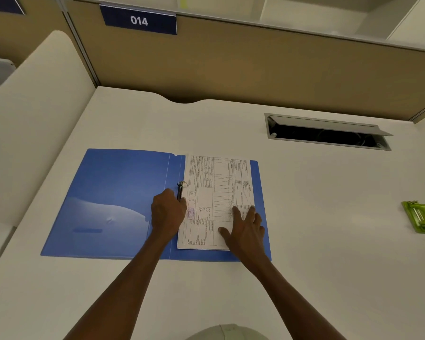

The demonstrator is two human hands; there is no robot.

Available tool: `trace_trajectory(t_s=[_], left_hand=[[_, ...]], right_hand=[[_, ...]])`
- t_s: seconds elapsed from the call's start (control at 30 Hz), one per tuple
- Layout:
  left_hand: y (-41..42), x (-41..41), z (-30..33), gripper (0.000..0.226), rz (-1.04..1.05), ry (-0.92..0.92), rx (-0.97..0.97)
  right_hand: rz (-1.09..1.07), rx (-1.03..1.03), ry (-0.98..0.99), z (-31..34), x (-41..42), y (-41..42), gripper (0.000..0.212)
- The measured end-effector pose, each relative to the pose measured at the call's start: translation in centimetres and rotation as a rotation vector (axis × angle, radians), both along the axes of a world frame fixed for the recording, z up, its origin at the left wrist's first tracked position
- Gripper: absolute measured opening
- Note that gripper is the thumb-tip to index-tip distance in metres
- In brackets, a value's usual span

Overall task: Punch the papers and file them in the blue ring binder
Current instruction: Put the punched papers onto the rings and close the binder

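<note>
Both hands (206, 217) rest on papers (216, 200) in open blue binder (108, 192)

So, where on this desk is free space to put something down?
Bare desk lies between the blue binder and the green punch, also behind the binder up to the cable slot, and along the near edge. The binder's right half is crowded: papers, left hand, right hand.

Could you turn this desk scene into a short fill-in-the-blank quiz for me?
1. The open ring binder is coloured ____.
2. The right hand rests flat on the ____, which lie on the binder's right half.
3. The hole punch at the desk's right edge is coloured ____.
4. The sign on the partition reads ____.

Missing words: blue; papers; green; 014
</note>
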State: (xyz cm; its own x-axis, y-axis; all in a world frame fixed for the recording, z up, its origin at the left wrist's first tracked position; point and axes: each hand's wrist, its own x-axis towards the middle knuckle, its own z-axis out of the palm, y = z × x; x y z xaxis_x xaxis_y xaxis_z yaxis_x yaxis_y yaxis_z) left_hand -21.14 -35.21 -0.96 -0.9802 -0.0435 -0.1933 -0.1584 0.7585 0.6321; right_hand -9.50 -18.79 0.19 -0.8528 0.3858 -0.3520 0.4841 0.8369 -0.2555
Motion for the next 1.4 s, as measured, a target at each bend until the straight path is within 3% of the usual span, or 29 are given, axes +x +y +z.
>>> trace_trajectory(t_s=[0.6, 0.93, 1.2, 1.4], left_hand=[[-0.7, -2.1, -0.5, 0.028, -0.011, -0.17, 0.019], [-0.1, -1.6, -0.1, 0.026, -0.005, -0.077, -0.062], [-0.2, -0.7, 1.5, 0.032, 0.037, 0.027, 0.064], [0.0, -0.2, 1.4, 0.019, -0.019, 0.021, 0.084]], right_hand=[[0.028, -0.057, 0.019, -1.4, 0.1, 1.2, 0.07], [0.049, -0.03, -0.002, -1.5, 0.0, 1.1, 0.071], [0.058, -0.019, -0.019, -1.3, 0.0, 1.2, 0.071], [0.053, -0.022, -0.031, -1.3, -0.1, 1.0, 0.07]])
